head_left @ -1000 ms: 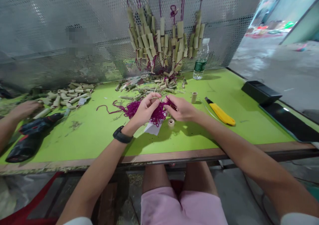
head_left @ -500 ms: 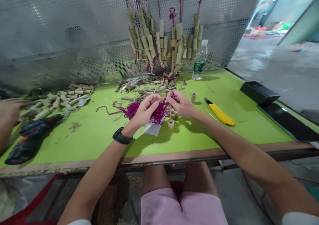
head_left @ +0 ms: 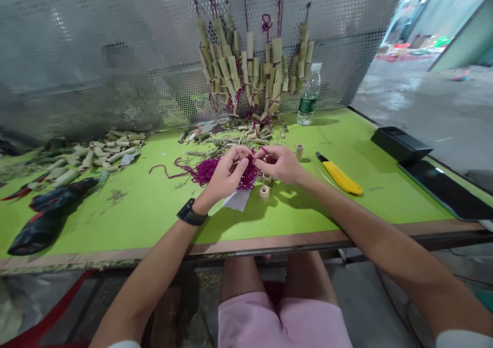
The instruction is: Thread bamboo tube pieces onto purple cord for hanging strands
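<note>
My left hand (head_left: 230, 172) is closed, its thumb and fingers pinching purple cord above a tangled heap of the same purple cord (head_left: 208, 171). Close beside it, my right hand (head_left: 280, 163) also pinches the cord, with the fingertips of both hands almost meeting. A loose end of cord trails left over the green table (head_left: 134, 209). Under the hands lies a piece of white paper (head_left: 238, 200). Short bamboo rings (head_left: 264, 191) stand just below my right hand, and another bamboo piece (head_left: 299, 152) stands upright to its right.
A yellow utility knife (head_left: 341, 176), a phone (head_left: 447, 189) and a black box (head_left: 401, 143) lie on the right. Behind stands a water bottle (head_left: 309, 95) near hanging bamboo strings (head_left: 231, 65). At left are a power drill (head_left: 50, 212) and a bamboo pile (head_left: 103, 153).
My right hand has turned and lowered slightly, drawing the cord closer to my left fingertips. Another person's hand at the far left has gone out of view, uncovering a red-and-black tool.
</note>
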Demonstrator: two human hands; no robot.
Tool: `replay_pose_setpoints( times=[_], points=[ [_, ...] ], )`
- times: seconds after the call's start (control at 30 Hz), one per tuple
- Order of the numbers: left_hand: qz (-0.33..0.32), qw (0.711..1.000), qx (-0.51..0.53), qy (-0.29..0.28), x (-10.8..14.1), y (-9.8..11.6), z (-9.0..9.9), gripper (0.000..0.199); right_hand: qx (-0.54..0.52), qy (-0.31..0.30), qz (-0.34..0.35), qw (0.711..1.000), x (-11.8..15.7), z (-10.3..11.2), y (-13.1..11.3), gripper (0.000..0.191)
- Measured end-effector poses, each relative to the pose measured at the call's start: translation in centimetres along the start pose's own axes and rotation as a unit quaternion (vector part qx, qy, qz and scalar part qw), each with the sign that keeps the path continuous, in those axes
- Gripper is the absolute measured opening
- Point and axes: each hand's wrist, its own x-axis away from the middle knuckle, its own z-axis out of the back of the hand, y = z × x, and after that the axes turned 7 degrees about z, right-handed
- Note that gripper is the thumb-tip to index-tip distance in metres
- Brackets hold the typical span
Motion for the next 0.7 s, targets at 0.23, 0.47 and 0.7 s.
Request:
replay_pose_setpoints(
  times=[0.23,0.47,0.7],
  points=[
    [0.015,0.998,-0.062,0.017,0.07,0.01,-0.36,0.016,0.01,0.009,0.023,1.0,0.06,-0.09,-0.22,0.017],
    [0.041,0.998,-0.048,0.028,0.13,-0.46,-0.73,0.018,0.07,-0.012,0.052,0.996,0.13,-0.02,-0.15,0.014],
    [-0.011,0.993,-0.117,0.026,0.02,-0.09,-0.39,0.021,0.119,-0.016,0.063,0.991,0.14,0.06,0.26,0.013]
  ],
)
